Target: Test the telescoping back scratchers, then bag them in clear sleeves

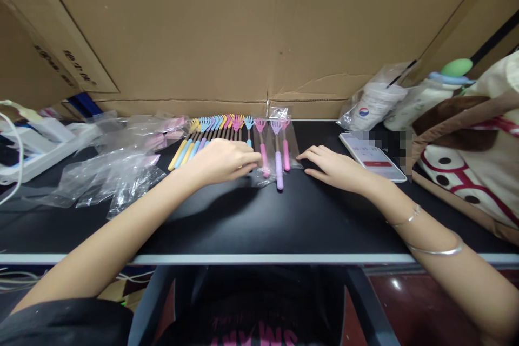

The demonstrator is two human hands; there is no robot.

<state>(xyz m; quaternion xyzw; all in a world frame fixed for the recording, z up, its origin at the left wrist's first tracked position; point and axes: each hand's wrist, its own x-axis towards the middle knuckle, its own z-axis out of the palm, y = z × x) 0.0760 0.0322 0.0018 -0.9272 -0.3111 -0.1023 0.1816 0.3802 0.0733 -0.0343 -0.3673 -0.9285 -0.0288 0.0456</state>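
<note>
Several back scratchers with claw-shaped heads lie in a row on the black table. My left hand (223,161) is over the row, its fingers curled together beside a pink back scratcher (264,155); what they pinch, if anything, is hidden. To the right lies a purple back scratcher (278,165) with its handle toward me. Another pink back scratcher (286,154) lies in a clear plastic bag (295,148). My right hand (330,166) rests on the table with fingers stretched out and thumb apart, its fingertips at the right edge of that bag.
Crumpled clear bags (130,159) are piled on the left, near a white power strip (52,146). On the right lie a phone (373,158), a bagged cup (375,105), a bottle (430,97) and a cloth bag (482,146). A cardboard wall (259,32) stands behind.
</note>
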